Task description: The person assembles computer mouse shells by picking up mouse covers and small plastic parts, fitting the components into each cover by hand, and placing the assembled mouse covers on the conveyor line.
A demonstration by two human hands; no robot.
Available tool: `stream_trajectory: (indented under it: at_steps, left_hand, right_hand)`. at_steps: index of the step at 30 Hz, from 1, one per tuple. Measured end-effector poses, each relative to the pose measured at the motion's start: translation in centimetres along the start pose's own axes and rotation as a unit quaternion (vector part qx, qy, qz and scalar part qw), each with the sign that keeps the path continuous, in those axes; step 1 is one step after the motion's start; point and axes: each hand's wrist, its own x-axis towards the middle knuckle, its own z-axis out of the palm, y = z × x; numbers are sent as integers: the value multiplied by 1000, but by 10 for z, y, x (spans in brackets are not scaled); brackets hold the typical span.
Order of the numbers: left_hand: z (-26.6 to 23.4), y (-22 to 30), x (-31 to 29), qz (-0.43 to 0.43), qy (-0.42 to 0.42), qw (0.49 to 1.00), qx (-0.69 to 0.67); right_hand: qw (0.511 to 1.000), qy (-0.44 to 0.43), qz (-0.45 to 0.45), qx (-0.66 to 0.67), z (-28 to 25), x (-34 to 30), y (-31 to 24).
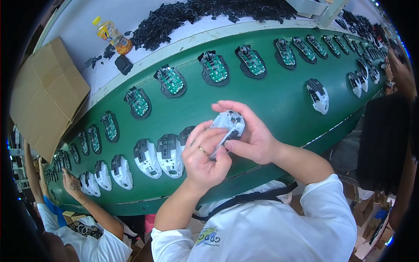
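Above the green belt, a white computer mouse shell (235, 123) is held between my two hands, its inner side with small dark parts partly showing. My left hand (205, 153), a ring on one finger, is closed on the shell from the left. From the right, the fingers of my right hand (255, 135) wrap round the same shell, thumb pressed at its lower edge. My fingers hide much of it. Beside my left hand lie white and black mouse shells (170, 155), one partly covered by the hand.
Mouse bases with green circuit boards (214, 68) line the far side of the green belt (270, 94). Another mouse shell (318, 96) lies to the right. Behind are a black parts heap (174, 22), a bottle (112, 36) and cardboard (48, 87). A co-worker's hand (72, 183) reaches in at left.
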Motion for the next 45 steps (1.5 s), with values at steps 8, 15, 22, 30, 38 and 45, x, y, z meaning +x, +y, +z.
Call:
stream_trajectory:
  at_steps: [8,15,22,30,38,45]
  left_hand:
    - [2,3,3,21,3,1000,21]
    - [-6,7,6,31,-1,996,86]
    - [-14,3,6,83,-20,965,246]
    - [-51,-7,18,-92,121,988,-27]
    - [-67,-27,12,-255,173,780,-544]
    - [-73,-27,13,-273,122,698,-650]
  right_hand:
    - [999,29,-5,18,6,2,4]
    - [999,36,6,-13,-2,8,-10]
    - [987,16,113,-114,4,34,-42]
    - [755,50,-87,-648,-86,225,-63]
    - [555,114,-107,-817,-220,331,-37]
    - [593,117,-182,-776,-183,307,-50]
